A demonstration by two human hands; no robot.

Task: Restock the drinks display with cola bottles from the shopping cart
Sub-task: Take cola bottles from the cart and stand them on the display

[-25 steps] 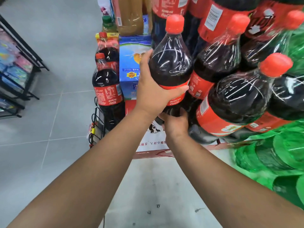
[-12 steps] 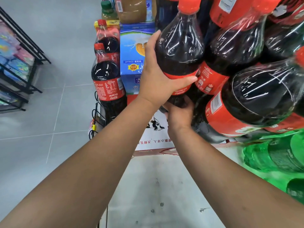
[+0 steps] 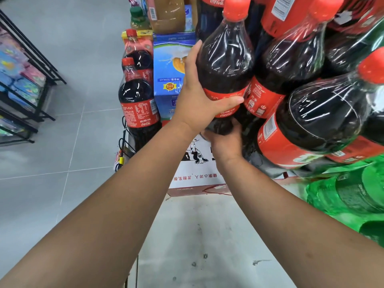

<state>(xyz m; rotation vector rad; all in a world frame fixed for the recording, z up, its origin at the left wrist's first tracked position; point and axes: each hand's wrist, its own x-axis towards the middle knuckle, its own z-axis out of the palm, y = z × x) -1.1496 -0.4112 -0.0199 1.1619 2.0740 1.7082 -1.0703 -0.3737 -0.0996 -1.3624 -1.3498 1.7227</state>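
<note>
The person holds a big cola bottle (image 3: 225, 59) with both hands. The left hand (image 3: 197, 104) wraps round its red label, with the thumb across the front and the fingers behind. The right hand (image 3: 225, 142) cups the bottom from below, and its fingers curl under, mostly hidden. The bottle stands almost straight up, red cap (image 3: 235, 7) on top. It touches a pile of shiny wrapped cola bottles (image 3: 291, 59) on its right. A blue drink box (image 3: 168, 65) sits just behind the left hand. Two smaller cola bottles (image 3: 138, 104) stand farther left. Green Sprite bottles (image 3: 349, 196) lie low on the right.
</note>
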